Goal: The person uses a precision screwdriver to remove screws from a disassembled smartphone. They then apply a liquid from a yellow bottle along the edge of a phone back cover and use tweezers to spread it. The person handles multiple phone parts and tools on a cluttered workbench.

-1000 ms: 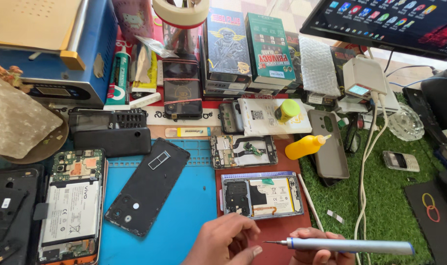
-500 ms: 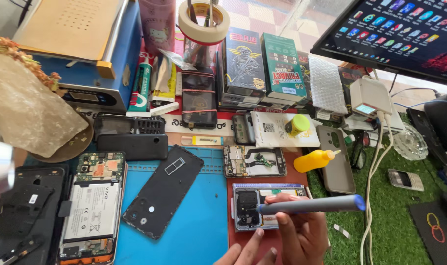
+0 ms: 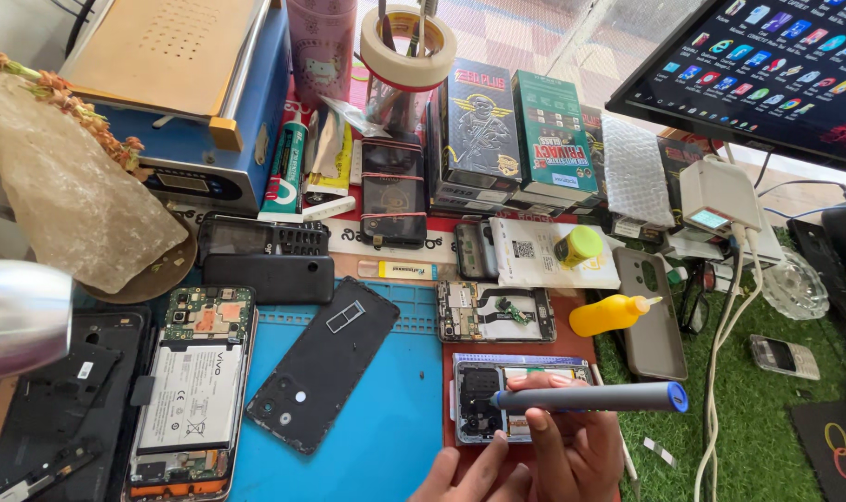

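We are in the middle of a screw-driving step on an opened phone, which lies back-up with its cover off on the reddish-brown mat at the near edge of the bench, just right of the blue work mat.

Our right hand has its fingers curled closed around a grey electric screwdriver with a blue end cap. The tool lies nearly level, its fine tip pointing left and meeting the phone's upper left area beside the dark camera block. Whether the bit is seated in a screw head is too small to tell.

Our left hand rests at the bottom edge with 2 fingers stretched out loose, touching the near edge of the mat just below the phone and gripping nothing.

We judge that the next move calls for a steady, upright bit: the driver is tilted far over, so the tip needs to be squared to the screw before it is turned, with the left fingers pressing the phone frame so it does not slide.

Just beyond sits a second stripped phone frame, and a yellow squeeze bottle lies to its right. A black back cover lies on the blue mat, well apart from our hands.
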